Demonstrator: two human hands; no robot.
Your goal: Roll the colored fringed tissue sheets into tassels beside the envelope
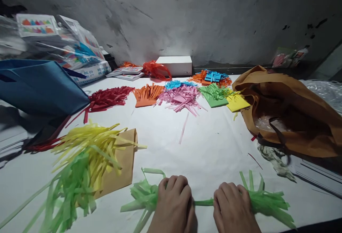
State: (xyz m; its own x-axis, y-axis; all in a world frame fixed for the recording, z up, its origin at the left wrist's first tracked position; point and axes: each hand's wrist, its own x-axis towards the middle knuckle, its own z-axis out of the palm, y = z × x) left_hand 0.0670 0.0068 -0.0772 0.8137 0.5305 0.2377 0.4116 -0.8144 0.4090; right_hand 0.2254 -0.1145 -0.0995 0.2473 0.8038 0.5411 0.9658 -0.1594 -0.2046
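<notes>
A green tissue-paper tassel (203, 202) lies across the white table at the front, its middle rolled into a thin cord and both ends fringed. My left hand (174, 204) is closed over it left of the middle, with fringe spreading out beyond the fingers. On the other side, my right hand (233, 206) grips the same tassel, its fringe fanning to the right. Only the twisted cord shows between my hands. Left of them, loose green fringe (71, 190) and yellow fringe (103, 151) rest over a brown paper sheet (125, 161).
Fringed paper in red (109, 98), orange (148, 96), pink (183, 98), green (215, 96) and yellow (237, 102) lines the table's back. A brown bag (291, 108) stands at right, a blue bag (40, 87) at left. Behind is a white box (175, 65) against the wall.
</notes>
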